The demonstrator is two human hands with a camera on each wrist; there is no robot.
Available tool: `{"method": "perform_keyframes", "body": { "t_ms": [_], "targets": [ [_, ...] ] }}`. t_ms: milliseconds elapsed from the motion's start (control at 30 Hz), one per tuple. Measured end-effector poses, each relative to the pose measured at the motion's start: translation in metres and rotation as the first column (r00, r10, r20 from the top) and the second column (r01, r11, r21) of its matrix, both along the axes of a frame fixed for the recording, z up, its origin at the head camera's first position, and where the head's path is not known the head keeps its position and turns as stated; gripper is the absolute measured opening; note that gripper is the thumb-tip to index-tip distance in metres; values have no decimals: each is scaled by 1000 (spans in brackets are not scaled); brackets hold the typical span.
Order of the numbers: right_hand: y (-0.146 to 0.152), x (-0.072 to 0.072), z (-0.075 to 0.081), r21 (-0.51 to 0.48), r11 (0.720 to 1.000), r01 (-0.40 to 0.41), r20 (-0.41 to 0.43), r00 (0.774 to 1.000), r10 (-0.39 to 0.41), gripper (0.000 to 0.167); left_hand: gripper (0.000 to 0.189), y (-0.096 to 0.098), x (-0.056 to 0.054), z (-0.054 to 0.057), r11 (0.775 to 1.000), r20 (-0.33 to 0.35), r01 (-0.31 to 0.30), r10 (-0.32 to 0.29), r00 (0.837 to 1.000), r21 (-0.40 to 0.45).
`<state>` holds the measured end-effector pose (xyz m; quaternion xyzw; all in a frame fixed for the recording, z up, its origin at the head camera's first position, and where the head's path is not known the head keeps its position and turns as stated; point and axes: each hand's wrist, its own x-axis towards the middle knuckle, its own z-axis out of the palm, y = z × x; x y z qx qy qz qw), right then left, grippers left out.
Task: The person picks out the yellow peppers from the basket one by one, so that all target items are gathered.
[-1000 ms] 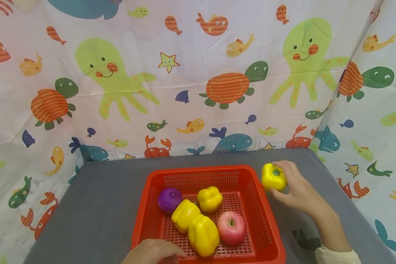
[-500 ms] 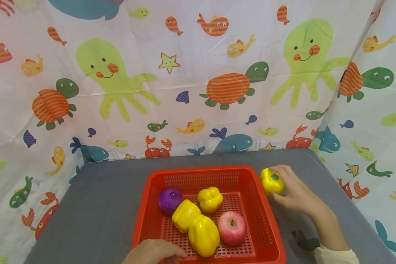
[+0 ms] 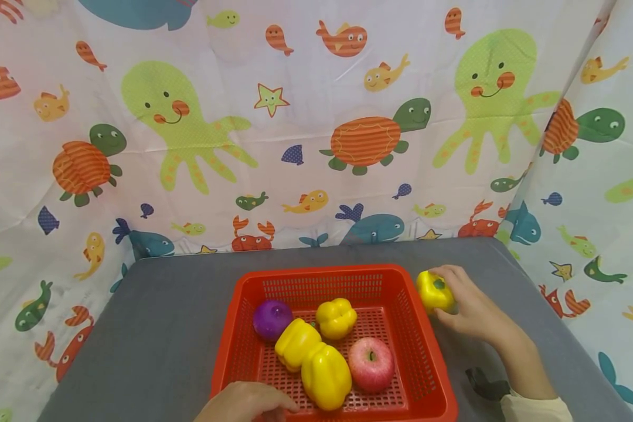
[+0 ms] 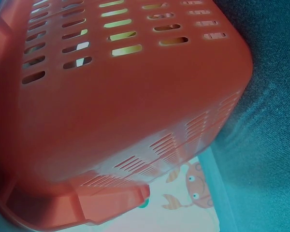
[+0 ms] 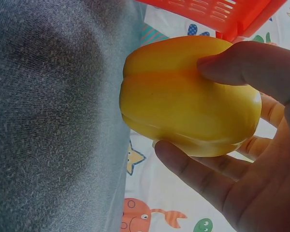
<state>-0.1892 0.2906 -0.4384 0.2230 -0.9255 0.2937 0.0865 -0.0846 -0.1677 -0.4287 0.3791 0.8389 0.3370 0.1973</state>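
On the right side of the head view, my right hand (image 3: pixel 472 308) holds a yellow bell pepper (image 3: pixel 435 291) with a green stem, just outside the basket's right wall. In the right wrist view the thumb lies on one side of the bell pepper (image 5: pixel 183 96) and the fingers on the other, its bottom end right at the grey cloth. My left hand (image 3: pixel 245 401) grips the front rim of the red plastic basket (image 3: pixel 322 272), fingers bent over it. Its fingertips are partly cut off by the frame edge. The left wrist view shows only the basket's outer wall (image 4: pixel 116 101).
Inside the basket lie several yellow bell peppers (image 3: pixel 325 376), a red apple (image 3: pixel 371 364) and a round purple vegetable (image 3: pixel 272 320). A dark strap-like object (image 3: pixel 486 384) is by the right wrist. A sea-animal curtain (image 3: pixel 295 129) stands behind the grey table (image 3: pixel 153 328).
My right hand has lowered the bell pepper slightly, toward the table beside the basket; over the last half second it has hardly moved. The left hand has stayed put.
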Motion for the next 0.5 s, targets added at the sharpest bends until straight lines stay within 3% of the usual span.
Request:
{"method": "perform_keyframes", "body": {
  "t_ms": [500],
  "targets": [
    [-2, 0, -3, 4, 1000, 9, 36, 999, -9, 73, 36, -1, -1, 0, 1000, -15, 21, -21, 1000, 6]
  ]
}}
